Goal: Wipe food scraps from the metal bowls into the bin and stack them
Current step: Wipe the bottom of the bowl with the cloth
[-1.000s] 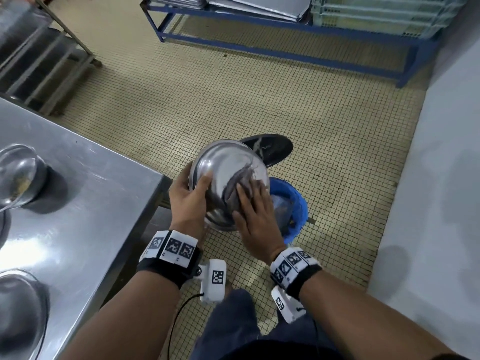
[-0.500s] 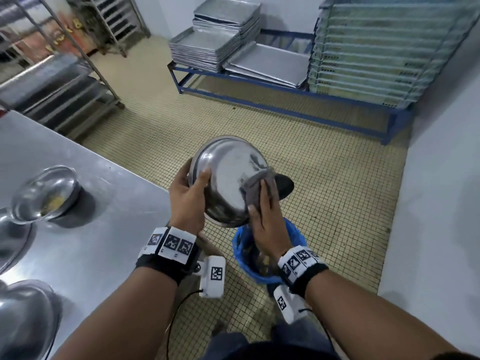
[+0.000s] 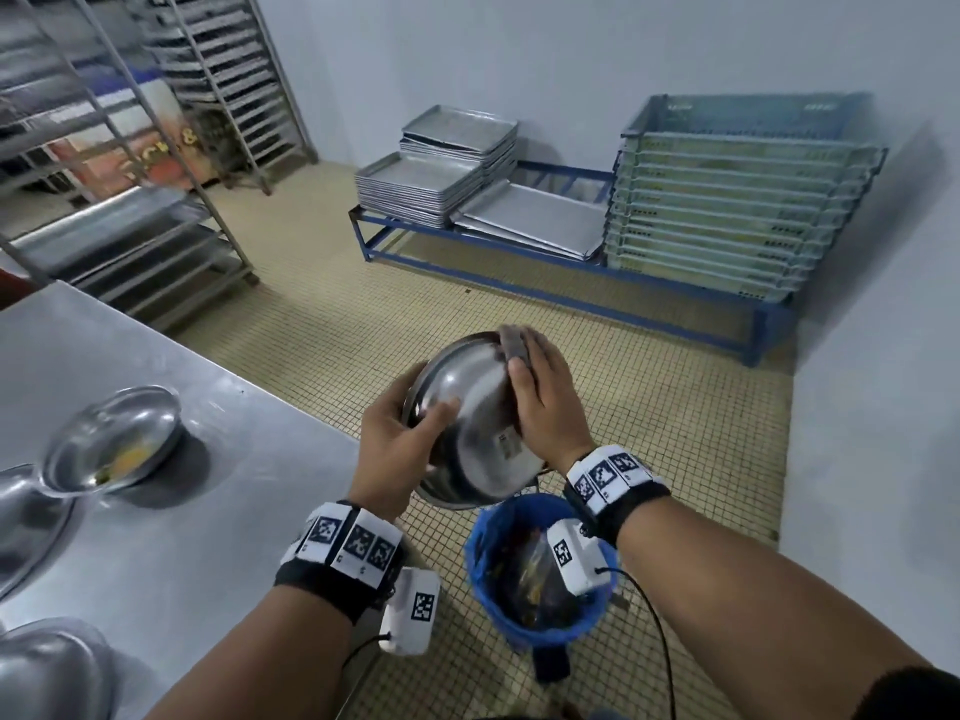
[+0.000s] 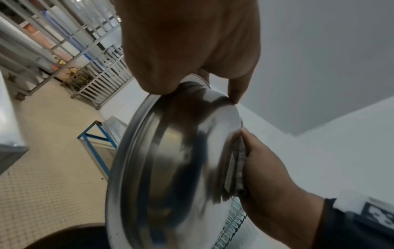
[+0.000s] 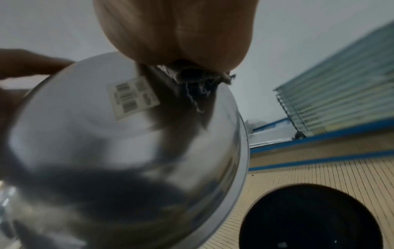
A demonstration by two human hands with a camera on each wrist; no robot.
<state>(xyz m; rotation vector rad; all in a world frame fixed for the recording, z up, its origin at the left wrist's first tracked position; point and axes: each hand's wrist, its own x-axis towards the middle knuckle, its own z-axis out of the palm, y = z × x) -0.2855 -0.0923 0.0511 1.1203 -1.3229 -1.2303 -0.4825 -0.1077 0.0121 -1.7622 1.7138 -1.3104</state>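
Observation:
I hold a metal bowl (image 3: 467, 423) tilted above the blue-lined bin (image 3: 485, 563), its underside and barcode sticker (image 3: 508, 445) facing me. My left hand (image 3: 397, 452) grips the near-left rim, thumb on the outside wall. My right hand (image 3: 540, 402) holds a grey cloth (image 3: 513, 346) against the bowl's outer wall, fingers curved over the far rim. The left wrist view shows the bowl (image 4: 170, 168) side-on with the cloth (image 4: 241, 161) under the right palm. The right wrist view shows the bowl's underside (image 5: 106, 151) and the frayed cloth (image 5: 192, 75). The bowl's inside is hidden.
On the steel table (image 3: 218, 511) at my left sit a bowl with yellow scraps (image 3: 114, 439) and two more bowls (image 3: 26, 517) (image 3: 47, 672) at the left edge. A low blue rack with trays (image 3: 426, 189) and crates (image 3: 727, 215) lines the far wall; tray trolleys stand at left.
The bowl has turned over, from inside facing me to underside facing me. My right hand with the cloth moved from inside the bowl to its outer wall and far rim.

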